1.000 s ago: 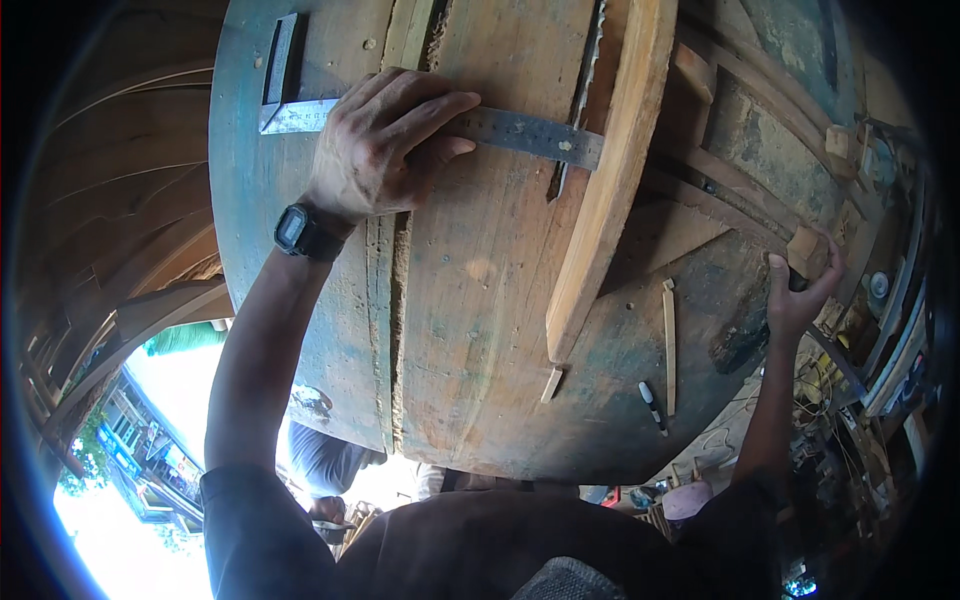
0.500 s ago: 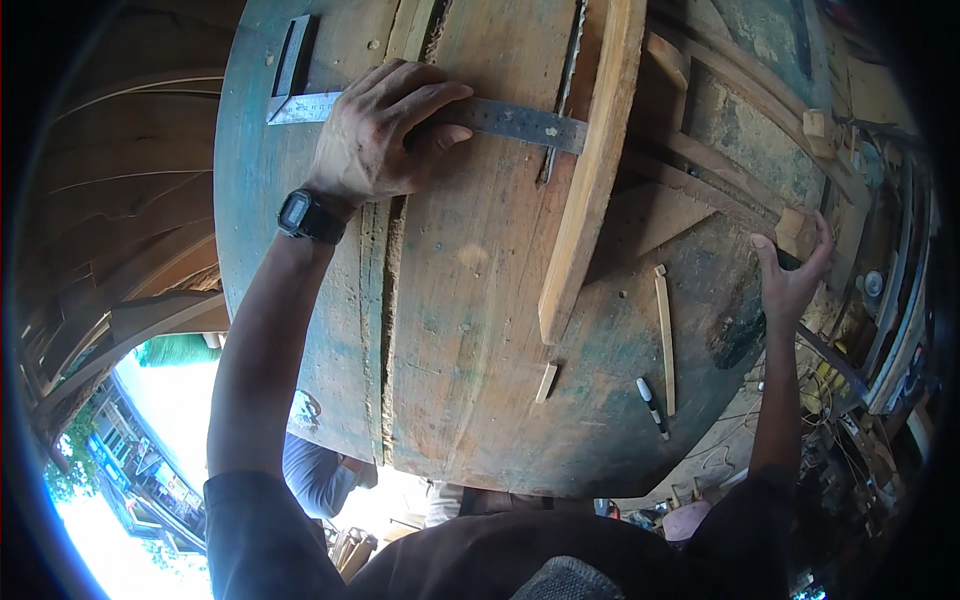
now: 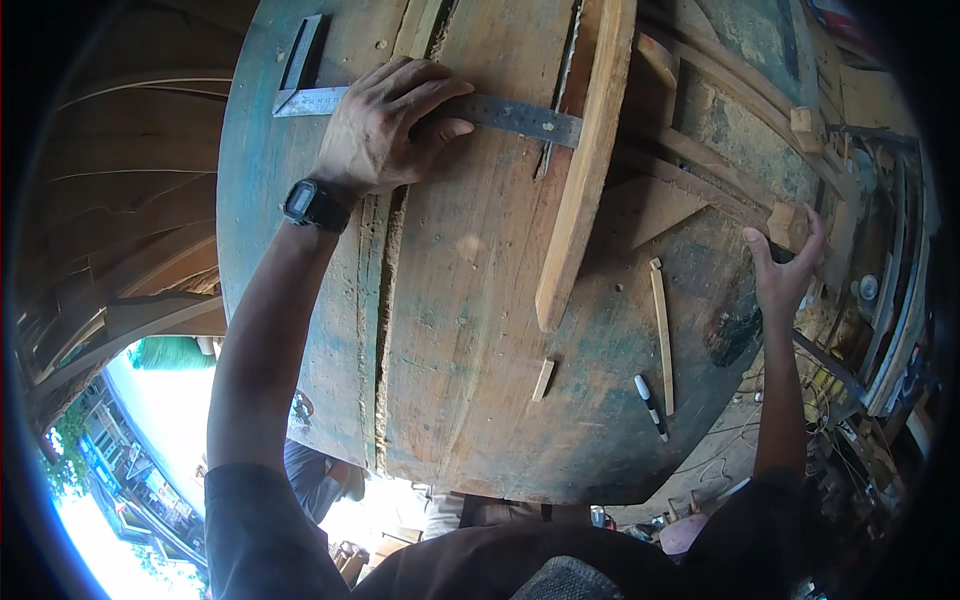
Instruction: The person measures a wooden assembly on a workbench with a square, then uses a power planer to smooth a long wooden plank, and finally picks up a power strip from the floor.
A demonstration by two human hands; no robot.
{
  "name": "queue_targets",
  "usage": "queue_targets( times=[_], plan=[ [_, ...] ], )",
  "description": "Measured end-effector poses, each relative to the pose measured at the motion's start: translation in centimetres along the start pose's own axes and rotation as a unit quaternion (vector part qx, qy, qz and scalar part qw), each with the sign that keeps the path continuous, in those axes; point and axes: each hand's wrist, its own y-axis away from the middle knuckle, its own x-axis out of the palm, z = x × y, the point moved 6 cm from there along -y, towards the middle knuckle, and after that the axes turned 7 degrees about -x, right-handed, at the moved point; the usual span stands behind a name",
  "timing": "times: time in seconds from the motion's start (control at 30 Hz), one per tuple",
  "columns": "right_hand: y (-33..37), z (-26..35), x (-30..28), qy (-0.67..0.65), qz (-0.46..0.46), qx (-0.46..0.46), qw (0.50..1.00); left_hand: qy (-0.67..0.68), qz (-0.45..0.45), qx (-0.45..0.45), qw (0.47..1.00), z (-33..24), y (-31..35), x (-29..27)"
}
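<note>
My left hand [image 3: 380, 130], with a black watch on its wrist, lies over the steel blade of a try square [image 3: 525, 118], fingers curled round it. The square's dark stock [image 3: 303, 52] points away at the far left, and its blade end meets a long pale wooden board [image 3: 590, 150] standing on edge. At the right, my right hand [image 3: 788, 275] grips a small wooden block [image 3: 788, 226] at the end of a slatted wooden frame piece, thumb on one side and fingers on the other. The part of the blade beneath my left hand is hidden.
The worn wooden tabletop [image 3: 470, 340] has long gaps in it. On it lie a marker pen [image 3: 650, 405], a thin wood strip [image 3: 663, 330] and a short wood stick [image 3: 543, 380]. Curved boards [image 3: 130, 220] stack at the left. A person's leg [image 3: 315, 480] shows beyond the near-left edge.
The view has shifted slightly. Both hands keep their places on the try square and the wooden block. The other person at lower left has moved; less of the sleeve shows.
</note>
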Motion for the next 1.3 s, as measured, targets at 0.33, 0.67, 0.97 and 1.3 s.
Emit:
queue_targets(
  times=[0.33,0.67,0.97,1.3],
  plan=[
    [0.1,-0.3,0.0,-0.021,0.005,0.004,1.0,0.009,0.009,-0.013,1.0,0.2,0.0,0.1],
    [0.1,-0.5,0.0,-0.026,0.006,0.008,1.0,0.009,0.01,-0.016,1.0,0.1,0.1,-0.1],
    [0.0,-0.3,0.1,-0.01,0.006,0.001,1.0,0.006,-0.007,-0.008,1.0,0.1,0.3,-0.3],
    [0.4,0.0,0.0,-0.054,0.015,0.043,0.998,0.052,-0.038,-0.021,0.998,0.7,-0.6,-1.7]
  ],
)
